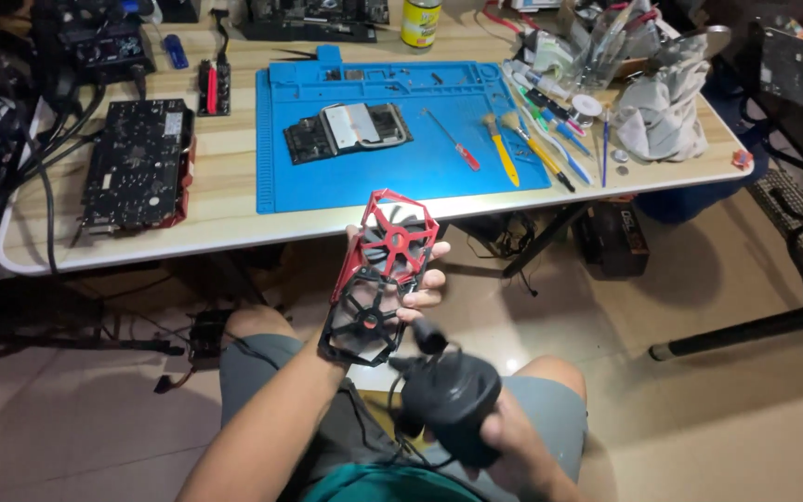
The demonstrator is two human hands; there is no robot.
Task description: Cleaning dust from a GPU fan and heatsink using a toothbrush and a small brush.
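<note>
**Fan shroud held over the lap as blower nozzle points at its lower fan**

The left hand (411, 279) grips a red-and-black fan shroud (381, 279) from behind, fingers curled round its right edge and the thumb hidden by the frame. The shroud is held tilted in the air in front of the seated person's knees, just off the near edge of the table (225, 218), its red end uppermost. Two round fans sit in it, the upper under red struts, the lower under black ones. The right hand (508, 437) is closed round a black handheld air blower (448, 400), whose short nozzle points up at the lower end of the shroud, near it; whether it touches cannot be told.

Beyond the hands, a blue work mat (401, 167) lies on the pale wooden table. On it rests a bare circuit board with a metal plate (348, 130), with a red-handled screwdriver (453, 139) and a yellow-handled brush (502, 149) beside it. To the mat's left lies a black graphics card (139, 165). A grey cloth (662, 112) is heaped at the table's right end, and a yellow can (420, 23) stands at the far edge.
</note>
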